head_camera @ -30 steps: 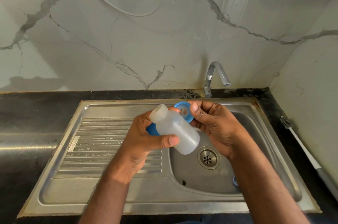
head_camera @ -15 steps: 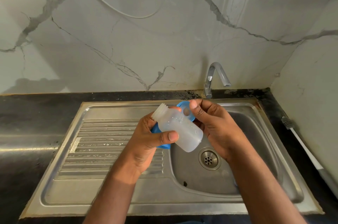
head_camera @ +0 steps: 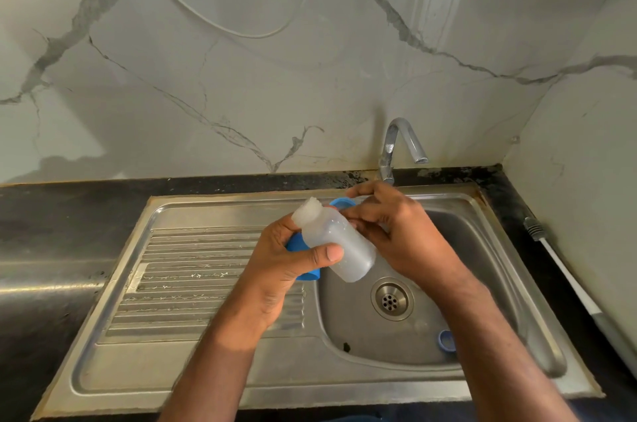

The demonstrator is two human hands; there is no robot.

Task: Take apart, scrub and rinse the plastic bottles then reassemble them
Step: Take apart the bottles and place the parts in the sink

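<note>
**Bottle and cap being held over the sink**

Compared with the earlier frame, the bottle (head_camera: 336, 244) is being held a little lower and its open neck is being turned slightly more toward the camera, while the blue cap (head_camera: 341, 203) is now mostly being hidden behind the bottle's shoulder and the right hand (head_camera: 396, 232). The clear plastic bottle is being gripped by the left hand (head_camera: 286, 263), with the thumb being pressed across its side and the other fingers being curled behind it; it is being held tilted, neck up and to the left, base down and to the right, above the edge of the sink (head_camera: 499, 249) basin. A blue object (head_camera: 303, 259) is also being clamped in the left palm behind the bottle; what it is cannot be told. The cap is being pinched by the right hand, whose fingers are being curled together just beside the bottle's shoulder. A second blue cap (head_camera: 446, 340) is lying in the basin near the front right corner, well apart from the drain (head_camera: 391, 298). A tap (head_camera: 401, 142) is being shown behind the hands, and a white-handled brush (head_camera: 565, 270) is lying on the dark counter at the right.
</note>
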